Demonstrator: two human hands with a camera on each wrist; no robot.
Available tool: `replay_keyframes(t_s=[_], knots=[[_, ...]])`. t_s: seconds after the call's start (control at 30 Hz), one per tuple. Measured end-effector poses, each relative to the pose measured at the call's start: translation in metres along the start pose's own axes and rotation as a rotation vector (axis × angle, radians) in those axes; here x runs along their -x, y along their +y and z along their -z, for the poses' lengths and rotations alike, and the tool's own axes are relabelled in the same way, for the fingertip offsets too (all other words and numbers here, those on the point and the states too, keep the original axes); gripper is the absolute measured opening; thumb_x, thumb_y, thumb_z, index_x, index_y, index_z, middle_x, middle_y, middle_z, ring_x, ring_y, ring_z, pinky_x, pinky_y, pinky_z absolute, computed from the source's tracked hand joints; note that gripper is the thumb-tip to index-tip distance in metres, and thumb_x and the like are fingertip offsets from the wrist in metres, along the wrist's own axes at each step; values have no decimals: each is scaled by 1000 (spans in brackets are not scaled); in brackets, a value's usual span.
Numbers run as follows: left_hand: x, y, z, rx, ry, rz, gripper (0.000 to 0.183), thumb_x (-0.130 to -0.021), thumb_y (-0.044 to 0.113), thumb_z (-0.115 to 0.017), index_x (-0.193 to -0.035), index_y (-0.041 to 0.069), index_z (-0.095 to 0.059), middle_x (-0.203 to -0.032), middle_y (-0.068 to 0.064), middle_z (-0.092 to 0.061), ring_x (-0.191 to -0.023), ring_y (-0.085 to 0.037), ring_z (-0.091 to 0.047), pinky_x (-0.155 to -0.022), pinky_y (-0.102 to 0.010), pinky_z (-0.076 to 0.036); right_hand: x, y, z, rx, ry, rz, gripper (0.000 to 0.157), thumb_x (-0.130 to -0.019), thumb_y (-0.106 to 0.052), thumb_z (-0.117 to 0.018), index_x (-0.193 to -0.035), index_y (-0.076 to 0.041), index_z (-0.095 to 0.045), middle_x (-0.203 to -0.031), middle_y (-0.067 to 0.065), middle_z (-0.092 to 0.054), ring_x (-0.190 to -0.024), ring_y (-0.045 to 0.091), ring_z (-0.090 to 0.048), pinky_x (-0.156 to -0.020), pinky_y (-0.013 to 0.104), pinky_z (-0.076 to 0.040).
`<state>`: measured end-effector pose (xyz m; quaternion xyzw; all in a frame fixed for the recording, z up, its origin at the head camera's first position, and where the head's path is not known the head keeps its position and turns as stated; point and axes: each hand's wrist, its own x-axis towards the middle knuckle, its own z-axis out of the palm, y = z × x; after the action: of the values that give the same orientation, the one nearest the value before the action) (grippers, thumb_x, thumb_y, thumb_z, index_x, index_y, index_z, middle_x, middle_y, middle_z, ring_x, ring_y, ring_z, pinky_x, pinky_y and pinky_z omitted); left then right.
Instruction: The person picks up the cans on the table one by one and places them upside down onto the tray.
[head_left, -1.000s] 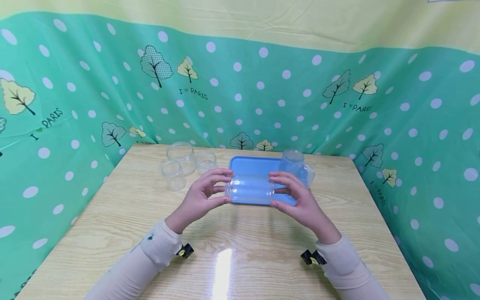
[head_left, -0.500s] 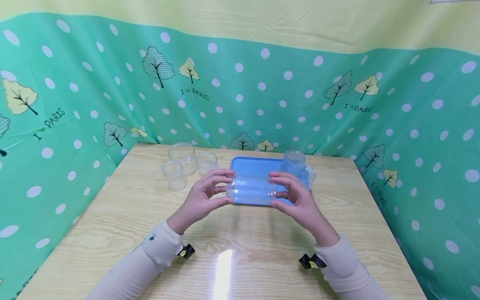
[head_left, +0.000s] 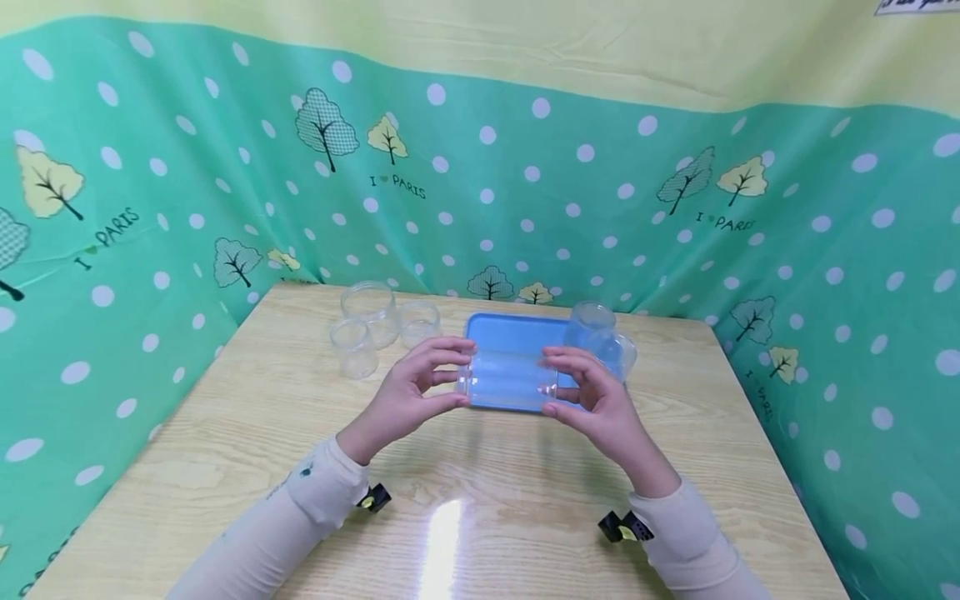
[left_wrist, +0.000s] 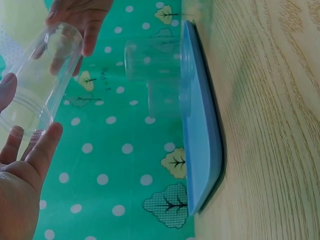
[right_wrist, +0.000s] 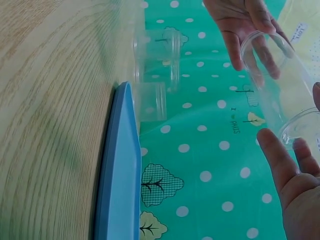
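Note:
A clear plastic jar (head_left: pixel 510 379) lies sideways in the air between my two hands, over the front of the blue tray (head_left: pixel 517 325). My left hand (head_left: pixel 408 392) grips its left end, the rimmed one, with thumb below and fingers above. At the other end, my right hand (head_left: pixel 596 404) holds it the same way. The left wrist view shows the jar (left_wrist: pixel 47 75) see-through, with nothing visible inside. On the right part of the tray stand two clear containers, a taller jar (head_left: pixel 592 321) and a shorter one (head_left: pixel 621 354).
Left of the tray, three clear jars stand on the wooden table (head_left: pixel 480 533): a wide one (head_left: pixel 372 312), a small one (head_left: pixel 420 323) and a narrow one (head_left: pixel 354 348). A green dotted curtain (head_left: pixel 487 200) encloses the table's back and sides.
The head view has shifted slightly, so the whole scene sits a little further right. Both hands keep their hold on the jar, which turns slightly at most.

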<state>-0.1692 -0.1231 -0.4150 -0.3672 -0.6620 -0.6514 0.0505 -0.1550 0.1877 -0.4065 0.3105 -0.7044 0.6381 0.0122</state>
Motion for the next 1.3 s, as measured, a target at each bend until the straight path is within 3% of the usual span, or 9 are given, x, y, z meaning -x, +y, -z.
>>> replay_keyframes(t_s=[0.2,0.63,0.87,1.3], knots=[[-1,1,1,-1,-2,-10,51,-82,-14,-77,-127,5,-66,-146,-16,-51,-135,-31,-53,-102,-41,-55,-1,-1,1,19,12,5,58,-87,8,-76,-140,-2,-55,-151,18,-46,-131,38,-55,-97,40,-57],[-1,4,2,34,-2,-20,51,-80,-17,-77,-127,-12,-59,-148,-19,-50,-135,-35,-52,-100,-45,-56,-1,-2,0,25,12,40,57,-86,10,-76,-139,-1,-57,-150,20,-47,-131,37,-55,-96,40,-58],[0,2,2,23,-1,9,57,-82,-15,-76,-134,-4,-57,-150,-15,-49,-137,-32,-51,-101,-44,-55,0,-3,2,58,24,30,58,-86,9,-76,-140,-2,-57,-150,15,-49,-129,31,-58,-96,38,-58],[-2,-5,7,-16,-5,16,52,-86,-15,-73,-134,-4,-57,-147,-17,-51,-135,-34,-52,-99,-44,-56,-2,-8,10,115,59,12,58,-87,7,-76,-140,-2,-56,-150,13,-49,-131,23,-57,-96,33,-58]])
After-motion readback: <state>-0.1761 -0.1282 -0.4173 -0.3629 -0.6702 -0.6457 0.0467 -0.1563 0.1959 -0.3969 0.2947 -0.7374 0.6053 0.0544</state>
